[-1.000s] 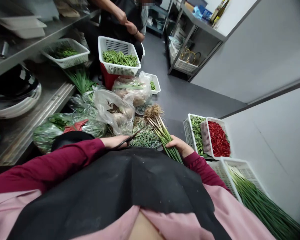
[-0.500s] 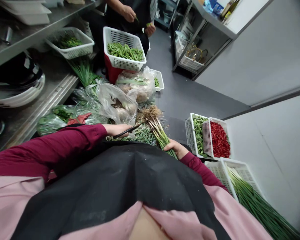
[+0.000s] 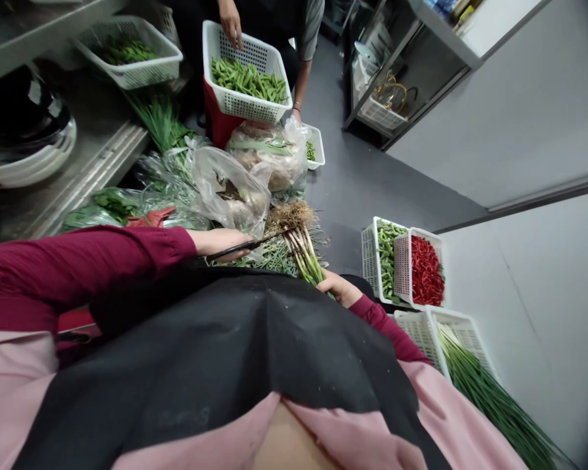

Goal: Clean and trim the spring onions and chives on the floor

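Observation:
My left hand (image 3: 224,241) is closed on what looks like a pair of black-handled scissors (image 3: 230,249). Their dark, narrow blades reach right, across the bunch of spring onions just below the roots; how far they are parted is too small to see. My right hand (image 3: 339,288) grips that bunch of spring onions (image 3: 304,254) by the green stalks. Its brown, matted roots (image 3: 294,214) point away from me. Beneath the bunch lies a pile of loose green trimmings (image 3: 279,256). An opened clear plastic bag (image 3: 235,189) with root-ended vegetables is just beyond my left hand.
Ahead, a white basket of green peppers (image 3: 249,81) rests on a red support, with a co-worker's hand (image 3: 231,23) at its rim. Right stand baskets of green peppers (image 3: 388,254), red chillies (image 3: 426,271) and long green onions (image 3: 480,378). A metal shelf (image 3: 93,176) runs along the left.
The scissors have moved up to the bunch, now across it below the roots. My right hand has shifted slightly left. The co-worker's hands have gone to the basket and down toward a lower basket.

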{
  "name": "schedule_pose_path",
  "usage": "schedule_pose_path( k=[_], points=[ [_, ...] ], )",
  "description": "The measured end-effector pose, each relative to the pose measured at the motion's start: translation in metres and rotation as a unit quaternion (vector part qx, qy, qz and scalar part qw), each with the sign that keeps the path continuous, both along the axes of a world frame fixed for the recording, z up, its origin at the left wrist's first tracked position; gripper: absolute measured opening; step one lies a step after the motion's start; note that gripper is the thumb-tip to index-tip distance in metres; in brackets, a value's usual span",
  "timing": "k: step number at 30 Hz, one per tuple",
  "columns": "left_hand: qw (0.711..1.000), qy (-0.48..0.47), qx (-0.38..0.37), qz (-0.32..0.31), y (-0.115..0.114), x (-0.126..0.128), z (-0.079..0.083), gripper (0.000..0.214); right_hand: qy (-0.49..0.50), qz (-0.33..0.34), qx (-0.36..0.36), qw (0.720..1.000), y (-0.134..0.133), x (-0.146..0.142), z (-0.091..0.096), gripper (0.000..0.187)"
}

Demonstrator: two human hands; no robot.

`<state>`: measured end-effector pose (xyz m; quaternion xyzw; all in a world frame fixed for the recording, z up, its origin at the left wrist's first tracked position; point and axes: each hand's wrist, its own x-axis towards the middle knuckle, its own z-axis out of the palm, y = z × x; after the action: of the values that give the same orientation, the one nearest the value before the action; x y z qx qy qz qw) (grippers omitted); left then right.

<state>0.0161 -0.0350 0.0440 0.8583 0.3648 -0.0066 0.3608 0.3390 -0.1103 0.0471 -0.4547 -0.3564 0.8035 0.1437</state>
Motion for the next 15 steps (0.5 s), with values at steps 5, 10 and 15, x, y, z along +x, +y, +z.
schedule_pose_path(
  k=[5, 10, 15],
  points=[
    [0.999, -0.035, -0.002, 0.032, -0.014, 0.003, -0.02, 0.039, 0.007, -0.031, -0.01, 0.999, -0.004, 0.0, 0.003, 0.058],
    [0.989, -0.094, -0.04, 0.111, -0.034, 0.007, -0.042, 0.045, 0.013, -0.074, 0.007, 0.997, -0.014, 0.002, 0.016, 0.047],
    [0.982, -0.05, -0.16, 0.092, -0.025, 0.004, -0.042, 0.038, 0.02, -0.092, -0.004, 0.996, -0.018, 0.002, 0.026, 0.044]
  ],
)
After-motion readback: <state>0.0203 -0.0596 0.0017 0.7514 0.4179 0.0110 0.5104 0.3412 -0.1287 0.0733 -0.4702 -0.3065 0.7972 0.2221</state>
